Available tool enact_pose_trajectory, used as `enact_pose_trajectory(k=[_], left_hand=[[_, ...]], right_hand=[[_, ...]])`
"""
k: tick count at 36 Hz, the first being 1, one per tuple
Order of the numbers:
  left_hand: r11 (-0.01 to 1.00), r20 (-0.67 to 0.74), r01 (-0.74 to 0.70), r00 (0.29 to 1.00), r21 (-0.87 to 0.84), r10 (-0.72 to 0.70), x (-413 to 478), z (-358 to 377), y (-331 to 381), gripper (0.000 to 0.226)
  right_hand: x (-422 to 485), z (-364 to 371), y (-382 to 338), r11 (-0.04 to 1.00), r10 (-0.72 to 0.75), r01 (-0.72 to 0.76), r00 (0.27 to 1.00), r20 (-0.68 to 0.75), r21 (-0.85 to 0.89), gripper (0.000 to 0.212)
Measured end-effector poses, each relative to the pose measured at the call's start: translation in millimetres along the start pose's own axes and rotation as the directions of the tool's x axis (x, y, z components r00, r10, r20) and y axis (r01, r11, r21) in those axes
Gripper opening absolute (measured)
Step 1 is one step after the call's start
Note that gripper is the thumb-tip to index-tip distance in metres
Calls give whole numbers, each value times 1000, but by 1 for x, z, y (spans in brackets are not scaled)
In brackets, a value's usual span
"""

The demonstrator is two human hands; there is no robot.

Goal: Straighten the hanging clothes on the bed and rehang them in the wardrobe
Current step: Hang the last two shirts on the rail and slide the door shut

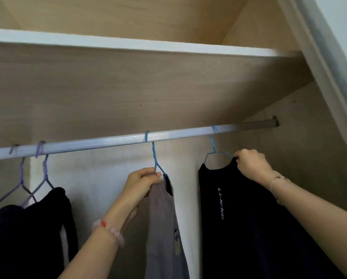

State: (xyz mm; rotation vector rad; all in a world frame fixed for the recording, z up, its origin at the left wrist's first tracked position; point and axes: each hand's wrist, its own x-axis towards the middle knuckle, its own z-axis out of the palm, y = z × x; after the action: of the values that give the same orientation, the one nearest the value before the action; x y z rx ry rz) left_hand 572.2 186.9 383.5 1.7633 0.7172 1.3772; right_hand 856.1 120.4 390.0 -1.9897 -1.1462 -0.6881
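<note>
A silver wardrobe rail (116,140) runs across the view. A grey garment (162,218) hangs from it on a blue hanger (154,154); my left hand (140,184) grips that hanger's shoulder and the garment's collar. To the right, a black shirt (239,218) with white lettering hangs on a second blue hanger (212,146). My right hand (251,164) pinches the shirt's right shoulder at the hanger's end.
Two purple hangers (44,172) with dark clothes (31,228) hang at the left of the rail. A white-edged shelf (128,44) sits above. The wardrobe's side wall (309,158) and door frame (329,67) close in on the right.
</note>
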Motion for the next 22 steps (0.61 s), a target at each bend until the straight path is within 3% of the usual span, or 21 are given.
enact_pose_trajectory(k=[6,10,17,22], left_hand=[[1000,47,6,999,-20,-5,10,42,-2,36],[1000,66,20,998,-24,-18,13,66,-2,18],[995,42,43,998,-95,-40,9,100,-6,28],[998,25,37,999,-50,-36,7,113,-4,21]], right_hand=[[6,3,20,997,66,-66,998,-13,38,31],[5,6,34,998,41,-39,999,-26,49,31],[-1,9,36,996,-10,13,1000,-26,92,31],[-14,9,31,992,16,-12,999,-29,127,32]])
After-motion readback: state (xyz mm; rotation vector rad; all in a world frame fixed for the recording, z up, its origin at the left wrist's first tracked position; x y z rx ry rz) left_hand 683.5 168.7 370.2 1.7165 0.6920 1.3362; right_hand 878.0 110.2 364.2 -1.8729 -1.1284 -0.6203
